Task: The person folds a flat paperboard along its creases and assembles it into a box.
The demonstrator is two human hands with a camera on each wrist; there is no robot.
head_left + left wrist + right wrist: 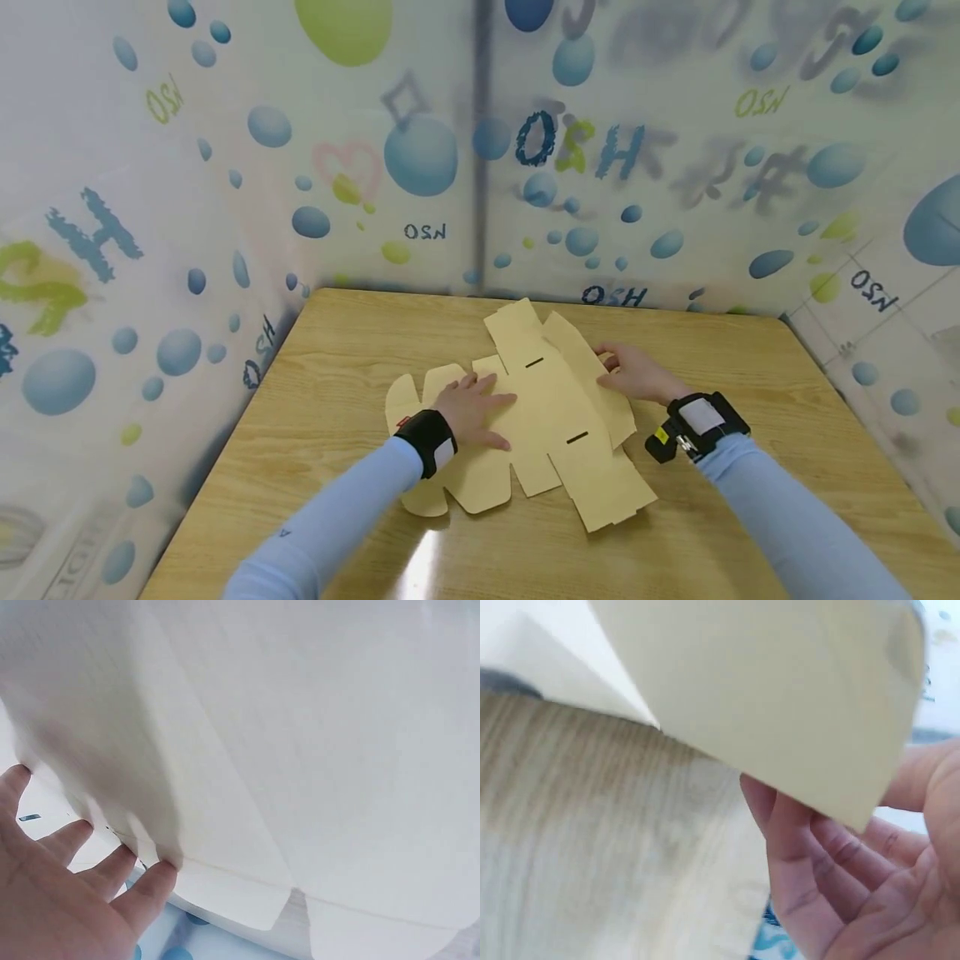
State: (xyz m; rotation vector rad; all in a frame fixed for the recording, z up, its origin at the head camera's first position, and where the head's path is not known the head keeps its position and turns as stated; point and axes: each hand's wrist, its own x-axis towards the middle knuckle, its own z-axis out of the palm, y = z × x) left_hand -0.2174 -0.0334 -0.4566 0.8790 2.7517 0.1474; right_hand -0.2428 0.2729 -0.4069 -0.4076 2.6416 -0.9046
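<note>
A flat tan cardboard box blank (536, 408) with rounded flaps on its left and two dark slits lies across the wooden table. My left hand (468, 408) rests on its middle with the fingers spread. In the left wrist view those fingertips (161, 874) press on the cardboard's pale surface. My right hand (637, 372) pinches the edge of the long right-hand flap (592, 375), which is folded up at an angle. From the right wrist, the fingers (791, 847) show under the flap's corner, and the thumb is partly hidden by the cardboard.
The wooden table (330, 333) runs back to a patterned wall (420, 258) with blue and green dots, and a second wall stands along its left side. A small red label (403, 422) shows beside the left wrist. Both wrists wear black straps with cameras.
</note>
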